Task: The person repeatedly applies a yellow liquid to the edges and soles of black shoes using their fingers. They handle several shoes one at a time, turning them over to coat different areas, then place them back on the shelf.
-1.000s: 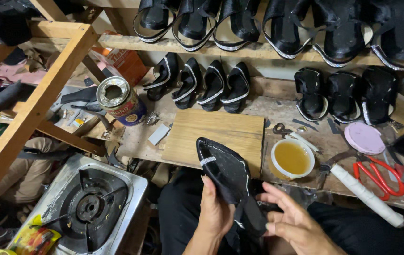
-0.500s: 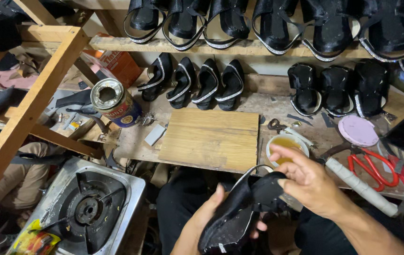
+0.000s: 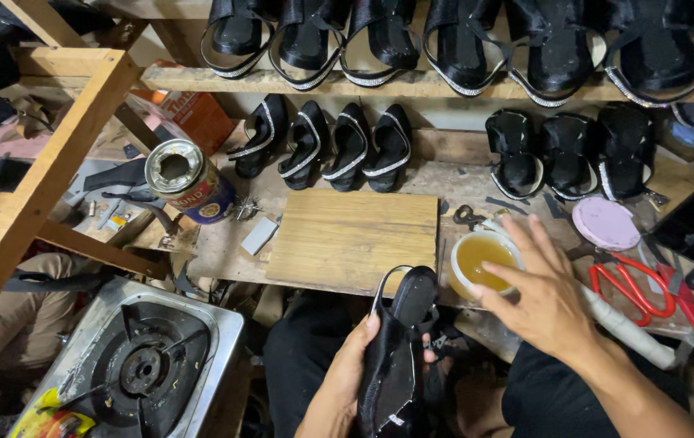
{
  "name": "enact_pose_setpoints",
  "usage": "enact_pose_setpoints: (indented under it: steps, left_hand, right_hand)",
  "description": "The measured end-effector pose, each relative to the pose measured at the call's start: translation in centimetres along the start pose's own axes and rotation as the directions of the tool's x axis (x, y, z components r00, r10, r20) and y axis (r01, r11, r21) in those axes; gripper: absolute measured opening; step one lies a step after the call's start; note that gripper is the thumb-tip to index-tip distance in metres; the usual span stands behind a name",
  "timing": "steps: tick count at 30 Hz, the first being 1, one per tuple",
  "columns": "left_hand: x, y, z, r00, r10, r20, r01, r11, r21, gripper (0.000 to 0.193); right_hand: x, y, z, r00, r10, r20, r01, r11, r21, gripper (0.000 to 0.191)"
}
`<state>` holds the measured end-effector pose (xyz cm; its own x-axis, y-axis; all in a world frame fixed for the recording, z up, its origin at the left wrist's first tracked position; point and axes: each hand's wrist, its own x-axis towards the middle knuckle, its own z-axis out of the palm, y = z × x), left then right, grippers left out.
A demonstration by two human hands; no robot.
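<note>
My left hand [image 3: 349, 369] grips a black sandal [image 3: 398, 345] from below, over my lap, its sole side up and its strap curving at the top. My right hand [image 3: 537, 296] hovers with fingers spread just over a small white bowl of yellowish glue [image 3: 481, 259] at the bench's front edge; it holds nothing. A bare wooden board [image 3: 351, 239] lies on the bench left of the bowl.
Rows of black sandals [image 3: 335, 146] line the bench back and the shelf above. A metal can [image 3: 185, 178] stands at left, red-handled scissors [image 3: 635, 288] and a pink lid [image 3: 605, 223] at right. A gas stove [image 3: 140, 365] sits low left beside a wooden frame.
My left hand turned and lowered the sandal toward my lap. My right hand left the sandal and moved up and right over the glue bowl.
</note>
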<state>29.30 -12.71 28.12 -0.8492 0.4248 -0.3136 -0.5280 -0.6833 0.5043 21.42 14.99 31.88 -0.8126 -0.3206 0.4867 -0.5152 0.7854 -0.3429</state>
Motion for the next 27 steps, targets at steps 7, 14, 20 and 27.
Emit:
enact_pose_setpoints:
  steps: [7,14,20,27]
  left_hand:
    - [0.4,0.0,1.1,0.998,-0.041,-0.056,0.036,0.996,-0.076,0.059]
    - [0.4,-1.1,2.8,0.998,0.044,-0.052,-0.044,0.999,0.003,0.044]
    - [-0.4,-1.5,2.7,0.998,0.056,0.031,-0.058,0.997,0.06,0.044]
    - [0.5,-2.2,0.8,0.99,0.13,-0.052,-0.119,0.978,0.17,0.037]
  right_hand:
    - [-1.7,-0.3,-0.3,0.999,0.037,0.032,-0.046,0.934,0.354,0.029]
    - [-2.7,-5.9,1.2,0.959,-0.281,-0.048,0.284,0.923,0.259,0.056]
    - [-2.1,-5.8,1.0,0.972,-0.216,-0.093,0.225,0.968,0.107,0.06]
    - [-3.9,-7.5,0.9,0.973,-0.222,-0.061,0.23,0.919,0.322,0.037]
